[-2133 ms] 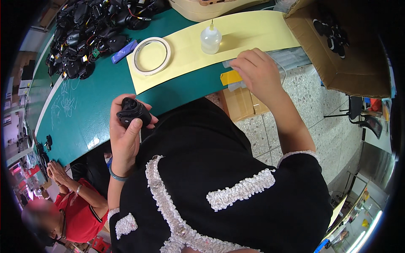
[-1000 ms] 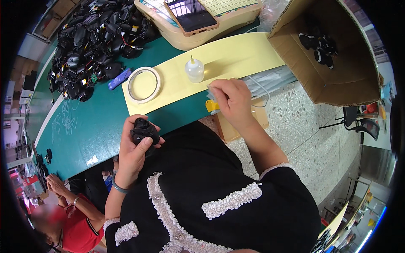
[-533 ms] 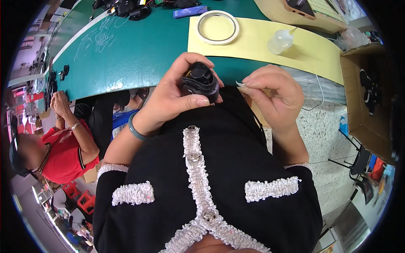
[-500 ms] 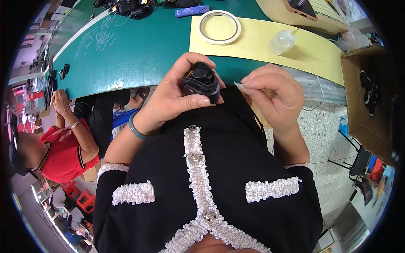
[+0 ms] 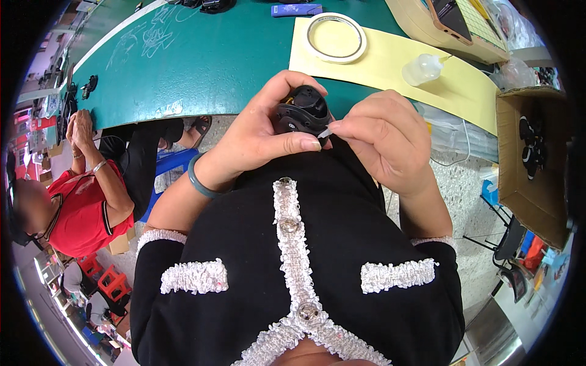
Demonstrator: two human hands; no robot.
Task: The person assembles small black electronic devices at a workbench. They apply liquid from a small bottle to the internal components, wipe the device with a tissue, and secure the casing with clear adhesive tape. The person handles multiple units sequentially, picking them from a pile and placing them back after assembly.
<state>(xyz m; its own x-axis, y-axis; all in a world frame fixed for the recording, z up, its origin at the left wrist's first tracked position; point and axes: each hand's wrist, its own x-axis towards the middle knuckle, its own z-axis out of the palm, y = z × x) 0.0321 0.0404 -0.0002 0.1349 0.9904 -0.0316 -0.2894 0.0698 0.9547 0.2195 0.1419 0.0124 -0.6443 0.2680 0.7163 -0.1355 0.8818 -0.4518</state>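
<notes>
My left hand (image 5: pixel 259 131) is wrapped around a small black rounded device (image 5: pixel 304 110), its fingers behind it and its thumb along the near side. The upper part of the device shows a dark recess with a bit of gold colour; its exact kind is unclear. My right hand (image 5: pixel 390 137) pinches a small whitish sliver (image 5: pixel 326 132) between thumb and fingertips. The sliver's tip meets the lower right side of the device, or sits right beside it. Both hands are held in front of my body, at the near edge of the green table (image 5: pixel 201 76).
On a yellow sheet (image 5: pixel 390 55) lie a roll of pale tape (image 5: pixel 363 46) and a translucent squeeze bottle (image 5: pixel 421 70). A blue box (image 5: pixel 296 10) sits farther back. At right stands a cardboard box (image 5: pixel 510 140) with black parts. A person in red (image 5: pixel 91 210) sits at left.
My right hand has moved left, bringing the whitish sliver from apart to the side of the black device. The left hand still holds the device. The whole view has shifted slightly.
</notes>
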